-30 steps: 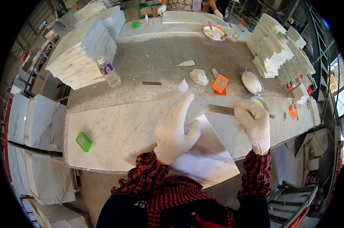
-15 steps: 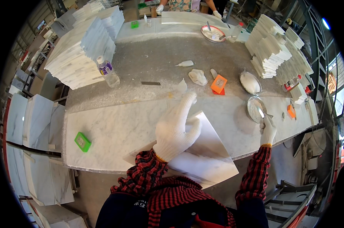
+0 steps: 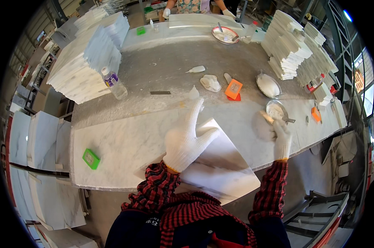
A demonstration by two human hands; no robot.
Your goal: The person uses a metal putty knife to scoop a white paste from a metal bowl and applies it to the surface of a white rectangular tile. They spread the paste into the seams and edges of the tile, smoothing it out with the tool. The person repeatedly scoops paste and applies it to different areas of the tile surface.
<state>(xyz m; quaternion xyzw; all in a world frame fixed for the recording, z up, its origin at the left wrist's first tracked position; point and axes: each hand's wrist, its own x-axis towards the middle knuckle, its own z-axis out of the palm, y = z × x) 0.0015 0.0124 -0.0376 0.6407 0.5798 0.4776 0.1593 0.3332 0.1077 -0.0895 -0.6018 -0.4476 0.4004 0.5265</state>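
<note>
Left hand [image 3: 187,140] on marble tile [image 3: 220,165], overhanging slab edge [image 3: 162,188], right hand [image 3: 281,138] perhaps gripping scraper [image 3: 267,117]

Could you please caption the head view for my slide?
Gloved left hand steadies a white marble tile while the right hand reaches a tool into a round dish.

Bright, even daylight, soft shadows, sharp centre; fisheye bending and black vignette at the rim.

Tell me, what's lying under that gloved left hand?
The left hand rests flat on a pale marble tile that overhangs the big marble slab. The patch of tile beneath the palm is covered, so nothing there can be seen.
</note>
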